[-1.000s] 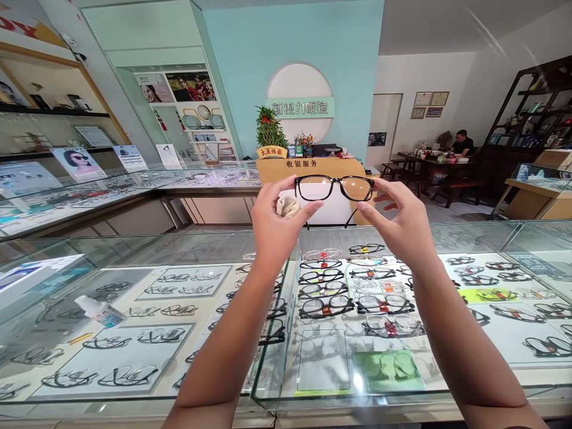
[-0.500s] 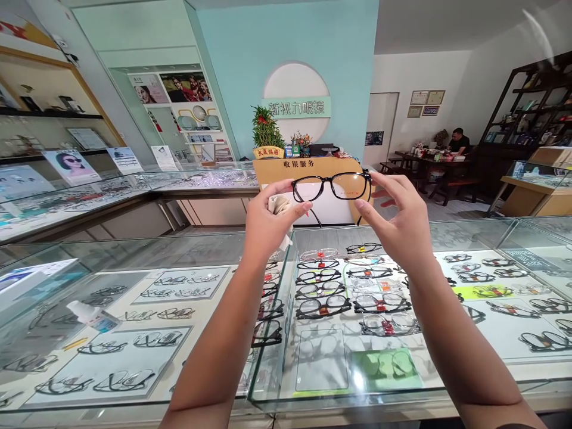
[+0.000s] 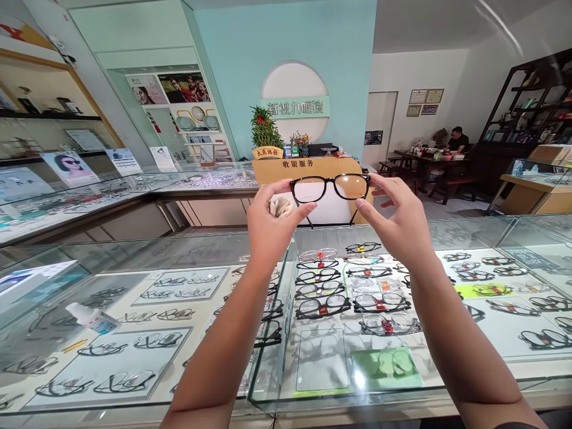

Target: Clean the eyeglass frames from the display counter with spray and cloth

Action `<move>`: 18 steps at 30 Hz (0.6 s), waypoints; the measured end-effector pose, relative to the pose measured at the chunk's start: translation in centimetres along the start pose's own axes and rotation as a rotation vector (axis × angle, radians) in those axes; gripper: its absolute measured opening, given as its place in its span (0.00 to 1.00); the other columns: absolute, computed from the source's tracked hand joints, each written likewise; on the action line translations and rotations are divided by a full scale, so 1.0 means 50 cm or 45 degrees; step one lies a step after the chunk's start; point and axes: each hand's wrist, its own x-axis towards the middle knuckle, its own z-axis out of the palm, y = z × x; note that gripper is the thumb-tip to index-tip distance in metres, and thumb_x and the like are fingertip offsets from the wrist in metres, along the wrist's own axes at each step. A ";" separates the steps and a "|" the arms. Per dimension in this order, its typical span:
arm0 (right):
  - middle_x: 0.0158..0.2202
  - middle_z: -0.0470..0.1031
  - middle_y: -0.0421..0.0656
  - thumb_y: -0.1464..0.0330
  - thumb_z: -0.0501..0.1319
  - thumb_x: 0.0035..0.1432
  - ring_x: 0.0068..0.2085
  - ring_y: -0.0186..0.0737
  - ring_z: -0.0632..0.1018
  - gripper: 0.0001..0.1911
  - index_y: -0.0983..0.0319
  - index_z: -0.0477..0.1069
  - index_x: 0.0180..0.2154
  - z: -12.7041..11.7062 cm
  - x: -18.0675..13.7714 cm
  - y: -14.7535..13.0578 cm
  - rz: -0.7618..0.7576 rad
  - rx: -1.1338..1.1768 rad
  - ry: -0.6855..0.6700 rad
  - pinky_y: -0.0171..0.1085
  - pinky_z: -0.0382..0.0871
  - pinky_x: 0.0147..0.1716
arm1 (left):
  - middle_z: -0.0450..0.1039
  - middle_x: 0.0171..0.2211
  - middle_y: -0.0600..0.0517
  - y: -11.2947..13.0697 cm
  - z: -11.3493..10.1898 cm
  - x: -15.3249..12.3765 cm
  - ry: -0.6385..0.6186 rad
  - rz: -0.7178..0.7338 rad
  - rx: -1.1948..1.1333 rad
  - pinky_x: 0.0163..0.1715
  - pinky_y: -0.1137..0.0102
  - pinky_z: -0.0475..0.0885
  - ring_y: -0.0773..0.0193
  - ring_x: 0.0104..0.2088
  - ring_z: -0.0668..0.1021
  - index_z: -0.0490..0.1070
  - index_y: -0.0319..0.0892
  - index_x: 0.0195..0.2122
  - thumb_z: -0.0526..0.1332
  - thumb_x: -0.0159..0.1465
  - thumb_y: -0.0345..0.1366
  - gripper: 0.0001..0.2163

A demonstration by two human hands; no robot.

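I hold a pair of black-framed glasses (image 3: pixel 329 187) up in front of me, lenses facing away, temples unfolded toward me. My left hand (image 3: pixel 269 223) pinches the left end of the frame between thumb and forefinger and also keeps a beige cloth (image 3: pixel 281 207) tucked in its palm. My right hand (image 3: pixel 399 220) pinches the right end of the frame with thumb and forefinger, its other fingers spread. Both arms reach out over a glass display counter (image 3: pixel 313 357).
The counter holds several rows of spectacle frames (image 3: pixel 348 295) under glass. A small spray bottle (image 3: pixel 93 317) lies on the left case. Beyond stand a wooden cashier desk (image 3: pixel 308 170), more glass counters at left, and a person seated at a table (image 3: pixel 456 142) at far right.
The glasses tilted slightly and then levelled again, shifting a little left with both hands. The grip stays the same.
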 end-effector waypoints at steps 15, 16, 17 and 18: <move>0.57 0.82 0.51 0.59 0.65 0.67 0.53 0.55 0.83 0.26 0.56 0.76 0.64 0.007 0.002 0.011 0.079 0.003 -0.061 0.57 0.79 0.51 | 0.80 0.49 0.48 0.018 0.008 -0.024 0.096 0.243 0.185 0.48 0.60 0.76 0.52 0.51 0.81 0.79 0.46 0.52 0.80 0.57 0.47 0.25; 0.58 0.82 0.51 0.59 0.65 0.67 0.53 0.56 0.83 0.26 0.56 0.76 0.64 0.007 0.002 0.012 0.081 0.008 -0.063 0.57 0.79 0.51 | 0.80 0.48 0.48 0.018 0.008 -0.024 0.100 0.250 0.190 0.48 0.60 0.76 0.52 0.51 0.81 0.79 0.46 0.52 0.80 0.57 0.48 0.25; 0.58 0.82 0.51 0.59 0.65 0.67 0.53 0.56 0.83 0.26 0.56 0.76 0.64 0.008 0.002 0.013 0.084 0.016 -0.063 0.57 0.79 0.50 | 0.80 0.48 0.48 0.018 0.008 -0.025 0.104 0.257 0.195 0.48 0.60 0.76 0.52 0.51 0.81 0.79 0.46 0.52 0.80 0.57 0.48 0.25; 0.58 0.82 0.51 0.59 0.66 0.67 0.53 0.56 0.84 0.26 0.56 0.77 0.64 0.008 0.002 0.014 0.087 0.023 -0.062 0.58 0.79 0.50 | 0.80 0.48 0.49 0.018 0.008 -0.025 0.109 0.266 0.199 0.48 0.60 0.76 0.52 0.51 0.81 0.79 0.46 0.52 0.80 0.57 0.48 0.25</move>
